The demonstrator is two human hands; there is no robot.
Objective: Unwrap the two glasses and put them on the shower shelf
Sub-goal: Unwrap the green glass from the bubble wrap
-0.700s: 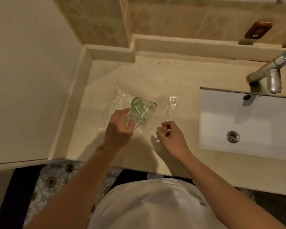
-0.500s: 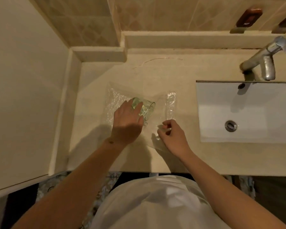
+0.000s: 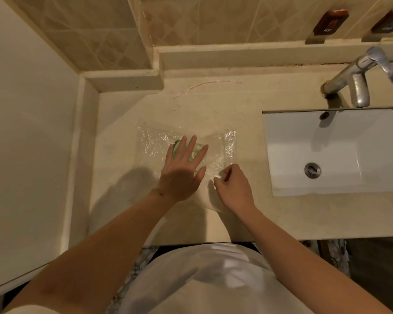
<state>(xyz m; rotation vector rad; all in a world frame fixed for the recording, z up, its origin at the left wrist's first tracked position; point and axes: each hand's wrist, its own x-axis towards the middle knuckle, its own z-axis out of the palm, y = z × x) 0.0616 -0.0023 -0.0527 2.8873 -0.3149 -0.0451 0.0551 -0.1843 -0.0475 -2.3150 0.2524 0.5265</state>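
Note:
A green glass [image 3: 175, 146] lies on its side on a clear sheet of bubble wrap [image 3: 152, 143] spread over the beige counter [image 3: 236, 103]. My left hand [image 3: 183, 171] lies flat over the glass with straight, spread fingers, hiding most of it; only a green edge shows at the left. My right hand [image 3: 233, 185] pinches the near right edge of the wrap between thumb and curled fingers. Only one glass is in view.
A white sink basin [image 3: 336, 152] with a metal tap [image 3: 359, 73] is set into the counter at the right. A raised ledge [image 3: 236, 56] runs along the tiled back wall. A plain wall closes the left side.
My left hand has let go of the glass and spread flat on top of it, fingers straightened. The glass now lies lower under the palm. My right hand still pinches the wrap.

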